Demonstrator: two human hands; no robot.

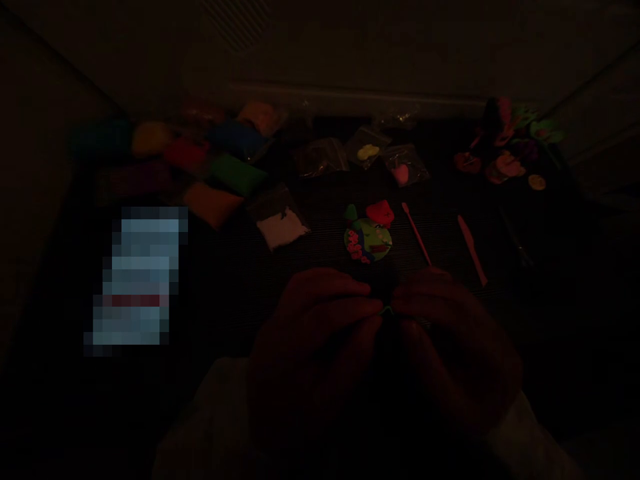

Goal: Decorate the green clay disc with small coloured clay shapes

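In dim light, my left hand (313, 340) and my right hand (460, 343) are close together over the dark table, fingertips pinched. Between them shows a thin, bent green strand of clay (387, 311), gripped from both sides; most of it is hidden by the fingers. Just beyond my hands lies a round green clay piece (371, 243) with pink flower shapes, a blue band and a brown bit. A red clay cap shape (380, 212) and a small green lump (351, 212) sit at its upper edge.
Right of the round piece lie a pink modelling stick (416, 233) and a pink plastic knife (473, 250). A bag of white clay (281, 228) is left of it. Several coloured clay packs (237, 173) fill the back left; clay figures (505, 167) stand back right. A blurred lit screen (140, 280) is left.
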